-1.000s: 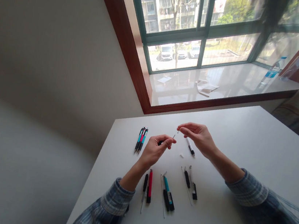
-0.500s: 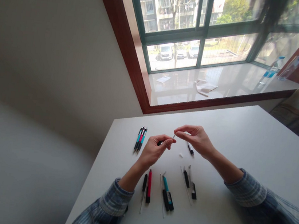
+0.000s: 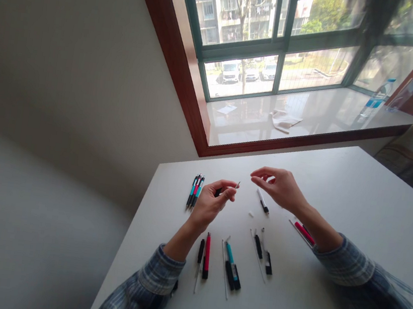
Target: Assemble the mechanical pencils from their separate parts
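Observation:
My left hand [image 3: 210, 204] is closed, pinching a thin pen refill [image 3: 238, 185] whose narrow tip sticks up past the thumb and forefinger. Something black shows between its fingers, mostly hidden. To the right, my right hand [image 3: 277, 185] hovers with thumb and forefinger a little apart and nothing visible between them. Below it on the table lies a white pen barrel [image 3: 262, 201] with a black end. A tiny white piece [image 3: 251, 214] rests beside that barrel.
Three assembled pens [image 3: 195, 192] lie together at the left of the white table [image 3: 324, 185]. Nearer me are pen parts with a red barrel [image 3: 207, 256], a blue barrel [image 3: 230, 254] and a clear barrel [image 3: 265, 243]. Another red barrel [image 3: 305, 232] is partly behind my right forearm.
My right hand has drawn away from the refill, to the right and slightly up, and its fingers have parted. My left hand keeps the refill, shifting slightly up and left.

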Demonstrator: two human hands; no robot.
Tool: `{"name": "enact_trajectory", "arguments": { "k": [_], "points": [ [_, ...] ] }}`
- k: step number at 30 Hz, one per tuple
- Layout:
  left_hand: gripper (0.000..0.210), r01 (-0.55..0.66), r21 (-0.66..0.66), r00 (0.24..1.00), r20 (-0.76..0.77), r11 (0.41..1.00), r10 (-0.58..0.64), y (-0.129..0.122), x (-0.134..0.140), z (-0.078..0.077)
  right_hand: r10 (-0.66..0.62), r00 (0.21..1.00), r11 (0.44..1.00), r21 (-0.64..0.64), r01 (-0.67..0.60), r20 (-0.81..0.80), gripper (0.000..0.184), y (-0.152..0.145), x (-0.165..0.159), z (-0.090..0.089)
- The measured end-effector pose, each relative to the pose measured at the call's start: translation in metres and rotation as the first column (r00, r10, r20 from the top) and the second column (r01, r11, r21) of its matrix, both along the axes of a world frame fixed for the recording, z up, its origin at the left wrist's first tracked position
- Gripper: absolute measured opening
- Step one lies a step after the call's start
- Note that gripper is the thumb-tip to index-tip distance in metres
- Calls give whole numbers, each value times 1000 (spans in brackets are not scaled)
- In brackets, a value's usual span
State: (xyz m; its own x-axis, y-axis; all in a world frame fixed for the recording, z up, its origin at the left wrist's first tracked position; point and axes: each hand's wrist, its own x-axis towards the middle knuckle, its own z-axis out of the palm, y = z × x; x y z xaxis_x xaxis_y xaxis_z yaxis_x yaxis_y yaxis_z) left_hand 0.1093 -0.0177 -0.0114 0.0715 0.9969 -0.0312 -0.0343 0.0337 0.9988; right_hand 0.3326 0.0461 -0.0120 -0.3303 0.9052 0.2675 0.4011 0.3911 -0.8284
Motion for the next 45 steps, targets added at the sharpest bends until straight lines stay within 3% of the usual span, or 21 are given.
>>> {"name": "enact_trajectory", "arguments": {
  "k": [2, 4, 8, 13, 19, 22, 26, 29, 39, 42, 45],
  "points": [
    [45, -17, 3, 1000, 22, 1000, 17, 1, -1, -2, -60, 964, 998, 41, 51, 258, 21, 2, 7, -1],
    [42, -31, 9, 999, 34, 999, 30, 2, -2, -3, -42, 900, 999, 19, 38, 434, 18, 1, 9, -1],
    [38, -30, 24, 999, 20, 999, 29, 5, -4, -1, 101, 828, 995, -59, -82, 551, 14, -9, -1, 1],
    [40, -34, 26, 999, 6, 999, 34, 7, -3, 5, 245, 763, 967, -99, -233, 598, 6, -22, -18, 1],
    [39, -46, 13, 998, 45, 999, 45, 10, -3, 5, 262, 743, 962, -103, -254, 616, 16, -28, -25, -2],
    [38, -53, 5, 998, 34, 999, 53, 10, -4, 3, 216, 764, 974, -83, -209, 608, 13, -24, -18, 4],
    [40, -54, 4, 998, 12, 999, 53, 8, -5, 0, 31, 823, 999, -26, -20, 568, 10, -12, -2, 9],
    [42, -56, 2, 998, -4, 998, 56, 7, -5, -2, -33, 831, 998, -28, 58, 556, 13, -5, 3, 4],
    [42, -37, -8, 996, -79, 999, 36, 6, -1, 1, -61, 722, 998, 63, 24, 689, 17, -10, -17, -15],
    [41, -37, -7, 995, -98, 999, 36, 6, -1, 0, -45, 735, 999, 45, 20, 677, 16, -8, -15, -15],
    [41, -32, -17, 995, -92, 999, 30, 5, -1, -2, -27, 805, 1000, 14, 24, 593, 15, -6, -9, -13]
  ]
}}
